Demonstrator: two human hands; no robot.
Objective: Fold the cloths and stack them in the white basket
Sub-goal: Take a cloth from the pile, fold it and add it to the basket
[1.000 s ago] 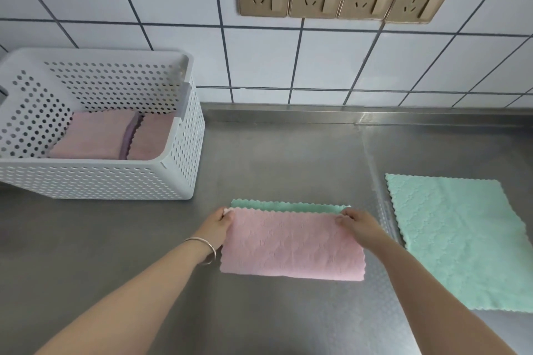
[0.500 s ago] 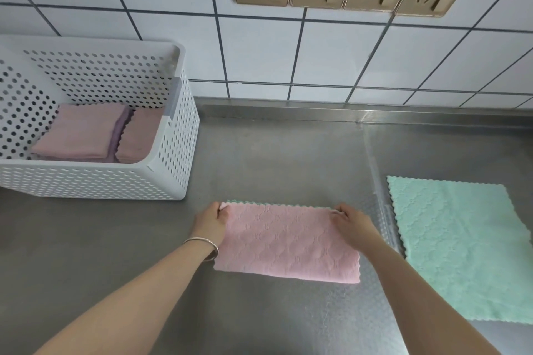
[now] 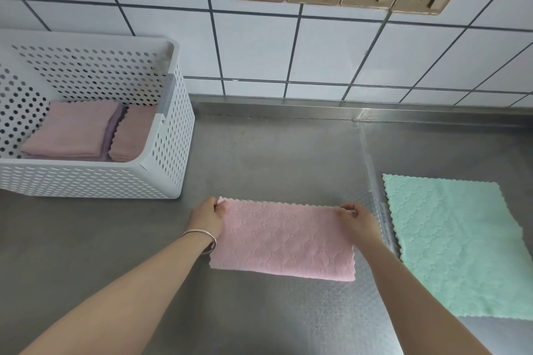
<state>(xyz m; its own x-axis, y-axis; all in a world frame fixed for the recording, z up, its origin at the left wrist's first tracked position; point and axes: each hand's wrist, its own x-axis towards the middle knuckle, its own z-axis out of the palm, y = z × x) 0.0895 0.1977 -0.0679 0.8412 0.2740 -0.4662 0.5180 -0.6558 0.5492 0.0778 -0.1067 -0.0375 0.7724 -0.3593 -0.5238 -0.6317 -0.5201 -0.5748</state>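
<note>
**Two piles in, one cloth half-folded, one still flat**

The brushed stainless-steel counter runs under a white tiled wall, and on it, at the far left, sits the white perforated plastic basket. Inside lie two piles of folded cloths side by side: a pink folded stack with a purple layer showing at its edge, and a narrower dusty-pink folded pile just beside it. How many cloths each pile holds I cannot count from here. That part of the job looks done.

Over on the right, well apart from the basket, a mint-green square microfibre cloth lies flat and unfolded on the counter; it is untouched and, I judge, waits its turn.

In the middle, near the person, the pink scallop-edged microfibre cloth lies as a long rectangle, folded once by the look of it (its far edges sit lined up). The left hand pinches its far left corner between thumb and fingers; a silver bangle circles that wrist. The right hand pinches the far right corner the same way.

I reckon this cloth needs at least one more fold before it goes to the basket, then the green one follows.
</note>
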